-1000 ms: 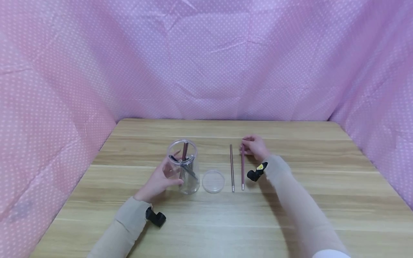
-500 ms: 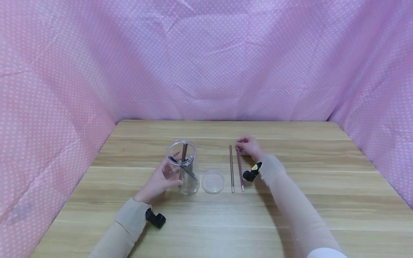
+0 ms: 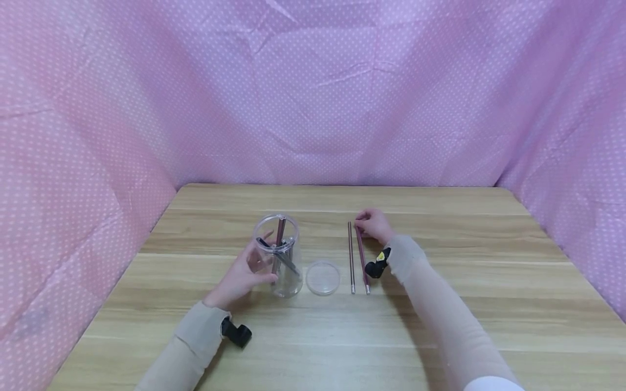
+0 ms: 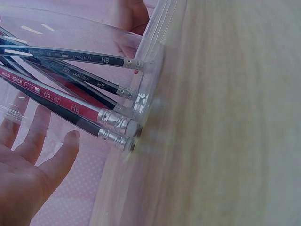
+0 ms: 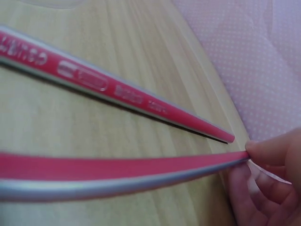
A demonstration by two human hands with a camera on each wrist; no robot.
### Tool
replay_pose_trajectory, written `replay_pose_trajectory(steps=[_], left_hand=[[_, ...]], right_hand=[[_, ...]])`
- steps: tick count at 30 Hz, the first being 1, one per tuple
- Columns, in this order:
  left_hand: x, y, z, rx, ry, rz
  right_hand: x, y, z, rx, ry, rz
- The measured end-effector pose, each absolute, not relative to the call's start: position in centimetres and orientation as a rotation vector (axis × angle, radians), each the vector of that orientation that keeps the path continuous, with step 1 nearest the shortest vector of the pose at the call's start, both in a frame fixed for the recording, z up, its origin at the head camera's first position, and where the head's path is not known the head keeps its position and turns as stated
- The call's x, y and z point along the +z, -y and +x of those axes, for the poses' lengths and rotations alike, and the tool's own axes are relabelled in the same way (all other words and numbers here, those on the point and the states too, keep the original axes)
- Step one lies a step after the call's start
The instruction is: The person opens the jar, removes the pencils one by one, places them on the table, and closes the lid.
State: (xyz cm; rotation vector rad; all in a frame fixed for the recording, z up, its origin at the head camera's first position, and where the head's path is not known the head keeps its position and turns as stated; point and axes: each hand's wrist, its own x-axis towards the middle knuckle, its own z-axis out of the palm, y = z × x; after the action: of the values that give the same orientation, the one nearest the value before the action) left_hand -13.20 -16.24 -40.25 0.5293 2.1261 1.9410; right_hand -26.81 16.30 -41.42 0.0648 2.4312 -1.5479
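My left hand [image 3: 239, 278] holds a clear plastic jar [image 3: 291, 287] from its left side, thumb in front and fingers behind. Several HB pencils [image 4: 56, 96], dark ones and a red one, lean inside with eraser ends down at the jar's bottom. On the right, thumb and fingers of my right hand [image 3: 376, 226] pinch the far end of a red pencil [image 3: 362, 258], its eraser end pointing toward me. Just left of it lies a second red pencil [image 5: 117, 89], nearly parallel, with its tip close to the pinched end in the right wrist view.
A round clear lid [image 3: 323, 278] lies flat between the jar and the two loose pencils. All of it is on a wooden table [image 3: 313, 347]. Pink dotted cloth [image 3: 313, 98] hangs behind the table and along both sides.
My right hand has shifted left, swinging the far end of its red pencil toward the other loose pencil. The left hand and the jar stay in place.
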Motion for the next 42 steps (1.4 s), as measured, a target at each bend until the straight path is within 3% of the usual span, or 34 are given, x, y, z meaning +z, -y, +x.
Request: replay_pose_trajectory(steps=[22, 42], left_hand=[[-40.25, 16.35, -13.33, 1.922, -2.148, 0.51], [-40.08, 16.54, -13.46, 1.924, -2.126, 0.5]], right_hand=[[-41.32, -15.49, -26.47, -1.081, -2.818, -0.039], [-40.59, -16.09, -26.19, -1.306, -2.736, -0.016]])
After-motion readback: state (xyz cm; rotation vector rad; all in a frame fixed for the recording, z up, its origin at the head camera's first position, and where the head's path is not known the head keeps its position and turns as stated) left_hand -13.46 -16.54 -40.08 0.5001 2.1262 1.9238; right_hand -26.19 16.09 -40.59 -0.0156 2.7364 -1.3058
